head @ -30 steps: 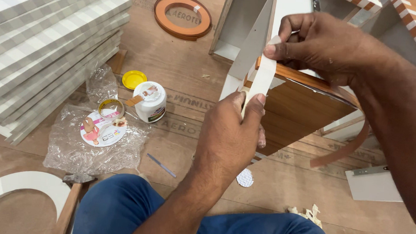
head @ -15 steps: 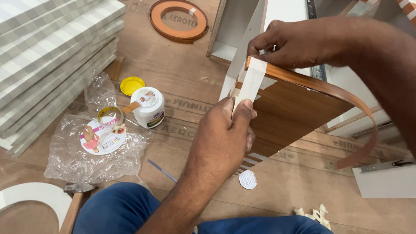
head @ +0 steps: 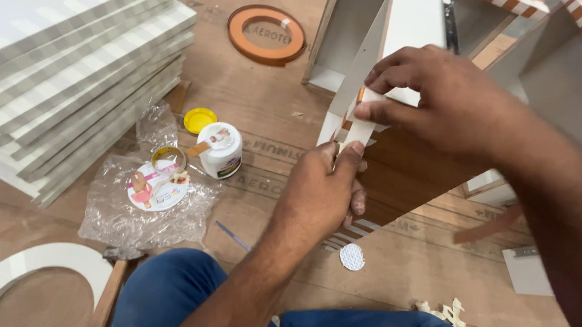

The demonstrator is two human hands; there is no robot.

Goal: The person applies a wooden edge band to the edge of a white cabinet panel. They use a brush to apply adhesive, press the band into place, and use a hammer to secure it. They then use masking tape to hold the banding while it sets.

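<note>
Two hands (head: 322, 191) (head: 437, 101) on one edge strip (head: 358, 130)

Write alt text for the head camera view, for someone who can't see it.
Two hands press a white edge strip onto the edge of a brown board: the left hand pinches it low, the right hand holds it higher. On the wooden floor to the left sit a glue jar, its yellow lid, stacked white panels and an orange tape roll.
</note>
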